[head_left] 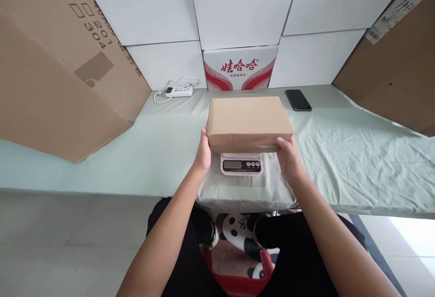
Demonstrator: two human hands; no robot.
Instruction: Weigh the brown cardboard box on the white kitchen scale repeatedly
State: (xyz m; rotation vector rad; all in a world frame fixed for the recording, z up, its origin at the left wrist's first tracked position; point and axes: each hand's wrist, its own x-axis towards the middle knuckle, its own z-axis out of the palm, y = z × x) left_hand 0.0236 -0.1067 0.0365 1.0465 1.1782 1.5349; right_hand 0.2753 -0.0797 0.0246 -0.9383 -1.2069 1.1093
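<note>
A closed brown cardboard box (pixel 249 116) is held level between my two hands, over a small white kitchen scale (pixel 242 165). My left hand (pixel 203 152) presses against the box's left side, most of its fingers hidden behind it. On the front right corner, my right hand (pixel 288 154) grips with the thumb on the front face and the other fingers out of sight. The scale's display and buttons show in front of the box, while its weighing plate is mostly covered. Whether the box rests on the plate or hovers just above it, I cannot tell.
Behind the box stands a white and red printed carton (pixel 241 68) against white panels. A black phone (pixel 298 100) lies at the back right, a white power strip with a cable (pixel 179 91) at the back left. Large cardboard boxes flank the cloth-covered table (pixel 163 152) on left (pixel 61 70) and right (pixel 401 66).
</note>
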